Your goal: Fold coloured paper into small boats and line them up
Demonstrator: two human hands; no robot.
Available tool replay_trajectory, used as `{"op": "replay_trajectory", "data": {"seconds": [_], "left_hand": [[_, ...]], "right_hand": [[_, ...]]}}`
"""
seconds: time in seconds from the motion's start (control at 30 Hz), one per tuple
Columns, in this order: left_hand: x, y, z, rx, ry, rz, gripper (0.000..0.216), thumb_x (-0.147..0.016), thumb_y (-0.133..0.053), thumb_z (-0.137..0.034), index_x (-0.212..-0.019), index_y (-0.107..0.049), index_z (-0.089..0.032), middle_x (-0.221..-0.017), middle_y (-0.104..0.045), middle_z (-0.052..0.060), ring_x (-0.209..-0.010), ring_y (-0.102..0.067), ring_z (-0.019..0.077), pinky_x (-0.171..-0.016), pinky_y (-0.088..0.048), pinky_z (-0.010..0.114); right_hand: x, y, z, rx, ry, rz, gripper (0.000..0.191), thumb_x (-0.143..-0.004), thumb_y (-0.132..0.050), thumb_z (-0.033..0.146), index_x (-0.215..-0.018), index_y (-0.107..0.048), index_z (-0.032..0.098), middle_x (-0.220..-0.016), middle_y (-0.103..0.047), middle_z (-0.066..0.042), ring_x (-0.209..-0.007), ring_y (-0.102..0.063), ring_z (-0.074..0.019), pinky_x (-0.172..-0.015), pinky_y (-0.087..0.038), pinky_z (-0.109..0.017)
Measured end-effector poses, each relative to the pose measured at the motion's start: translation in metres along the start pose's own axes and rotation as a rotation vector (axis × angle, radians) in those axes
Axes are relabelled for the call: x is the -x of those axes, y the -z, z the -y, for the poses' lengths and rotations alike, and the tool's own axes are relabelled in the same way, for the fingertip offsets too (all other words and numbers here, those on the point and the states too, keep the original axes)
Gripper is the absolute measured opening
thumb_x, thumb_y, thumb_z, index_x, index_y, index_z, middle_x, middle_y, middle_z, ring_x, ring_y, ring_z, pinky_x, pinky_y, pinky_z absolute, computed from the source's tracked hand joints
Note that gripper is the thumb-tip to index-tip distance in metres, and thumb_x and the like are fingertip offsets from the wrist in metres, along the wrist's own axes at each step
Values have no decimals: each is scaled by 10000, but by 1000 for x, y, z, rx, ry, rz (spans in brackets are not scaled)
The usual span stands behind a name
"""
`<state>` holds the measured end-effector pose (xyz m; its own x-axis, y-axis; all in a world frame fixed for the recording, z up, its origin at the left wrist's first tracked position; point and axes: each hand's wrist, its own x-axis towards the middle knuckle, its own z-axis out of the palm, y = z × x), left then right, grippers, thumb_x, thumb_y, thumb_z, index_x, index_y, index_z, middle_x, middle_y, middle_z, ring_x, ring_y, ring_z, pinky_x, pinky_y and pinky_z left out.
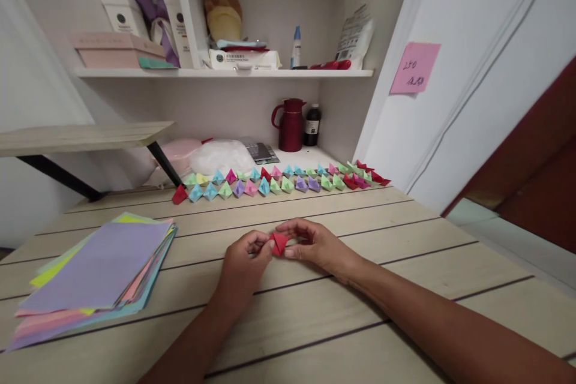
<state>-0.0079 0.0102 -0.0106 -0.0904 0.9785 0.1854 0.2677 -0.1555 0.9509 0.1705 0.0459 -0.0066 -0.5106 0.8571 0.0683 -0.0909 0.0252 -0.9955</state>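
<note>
A small folded piece of red paper is held between my two hands, just above the middle of the wooden table. My left hand pinches its left edge between thumb and fingers. On the other side, the thumb and curled fingers of my right hand close around its right edge. Beyond my hands stand rows of small folded paper boats in several colours, with a red paper boat at the left end.
Coloured paper sheets lie stacked at the left, purple on top. A raised wooden shelf on black legs stands behind them. At the back are a plastic bag, a dark red jug and a dark bottle.
</note>
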Motion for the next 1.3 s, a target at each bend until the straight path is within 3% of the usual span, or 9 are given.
{"op": "replay_trajectory", "data": {"seconds": [0.3, 0.43, 0.6, 0.7, 0.77, 0.93, 1.3], "left_hand": [[2, -2, -8, -74, 0, 38, 162, -741, -613, -334, -731, -671, -183, -656, -678, 6, -631, -593, 155, -643, -457, 262], [5, -3, -10, -134, -27, 23, 144, -743, -620, -318, -732, -679, -188, -692, -693, 11, -664, -608, 160, -664, -459, 266], [5, 1, -11, -57, 30, 23, 227, -768, -623, -374, -868, -689, -182, -760, -709, 24, -688, -618, 169, -686, -474, 282], [7, 4, -13, 16, 45, -67, 313, -816, -574, -436, -982, -671, -188, -807, -703, 22, -685, -621, 163, -684, -481, 281], [8, 5, -15, 18, 33, -122, 307, -819, -570, -452, -927, -684, -188, -798, -693, 24, -675, -617, 165, -678, -483, 280], [11, 2, -16, 25, -126, -41, 219, -789, -623, -397, -807, -744, -215, -802, -665, 25, -627, -594, 148, -649, -482, 272], [5, 6, -13, 92, -54, -42, 205, -773, -646, -349, -891, -777, -243, -778, -633, 9, -627, -579, 142, -640, -467, 270]], "right_hand": [[-1, 0, 0, 16, -12, -27, 342, -677, -798, 370, -915, -696, 147, -842, -699, -53, -764, -602, -161, -743, -462, -315], [-3, 0, -4, 22, 10, -54, 279, -681, -793, 384, -768, -684, 143, -767, -694, -47, -661, -563, -132, -664, -441, -291], [-6, 1, -6, 9, 8, -127, 290, -622, -828, 389, -652, -687, 138, -800, -694, -56, -634, -554, -125, -607, -436, -279], [-7, 3, -3, -140, -42, -203, 292, -596, -844, 389, -658, -695, 146, -767, -688, -40, -656, -579, -135, -623, -463, -280], [-8, 6, -1, -245, -70, -231, 291, -594, -850, 384, -673, -702, 147, -749, -688, -37, -682, -597, -139, -658, -481, -281], [-10, 14, 4, -440, -88, -256, 283, -562, -878, 342, -671, -708, 144, -723, -685, -27, -662, -594, -117, -670, -493, -258], [-7, 9, 2, -351, -72, -236, 294, -587, -869, 370, -700, -716, 146, -751, -700, -37, -671, -580, -122, -704, -454, -273]]}}
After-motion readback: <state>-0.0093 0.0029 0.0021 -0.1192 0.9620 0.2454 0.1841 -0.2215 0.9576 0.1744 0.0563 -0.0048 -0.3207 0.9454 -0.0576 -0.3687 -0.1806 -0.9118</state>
